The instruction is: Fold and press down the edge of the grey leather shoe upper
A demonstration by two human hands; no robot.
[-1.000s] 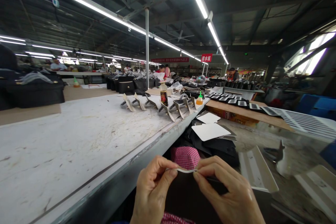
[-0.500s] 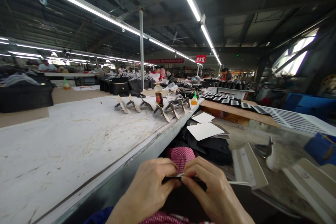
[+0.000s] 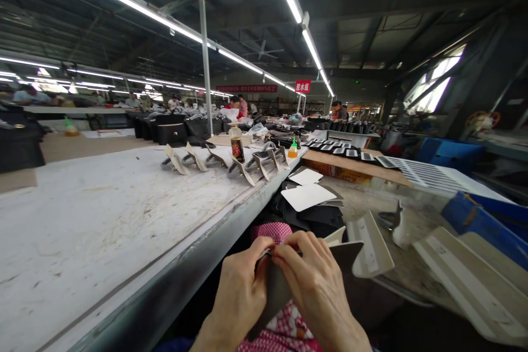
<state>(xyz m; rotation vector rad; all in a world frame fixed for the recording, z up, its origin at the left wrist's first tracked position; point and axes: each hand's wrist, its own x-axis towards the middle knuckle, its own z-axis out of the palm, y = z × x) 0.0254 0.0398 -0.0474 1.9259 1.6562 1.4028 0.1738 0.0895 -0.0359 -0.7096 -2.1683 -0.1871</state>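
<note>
Over my lap, my left hand [image 3: 243, 283] and my right hand [image 3: 315, 280] meet at the edge of a dark grey, bendable panel [image 3: 275, 289]. The fingers of both are closed, pinching that edge, where a small light sliver shows. The panel hangs down between my wrists. A dark flap [image 3: 348, 256] sticks out past my right hand; I cannot tell whether it belongs to the same piece. Right of it lie cream curved panels [image 3: 371, 245] with pale strips. Pink checked cloth [image 3: 272, 231] shows behind my fingers.
A white worktable [image 3: 103, 214] runs along the left, bearing several curved pieces [image 3: 193, 157], a dark-labelled bottle [image 3: 236, 143] and a green-tipped glue bottle [image 3: 292, 149]. White and black sheets [image 3: 308, 197] are stacked ahead. A blue bin [image 3: 487, 225] stands right; people work far back.
Both hands have risen slightly and the panel has turned from nearly edge-on to hanging with its dark face showing. The head view has swung a little to the right.
</note>
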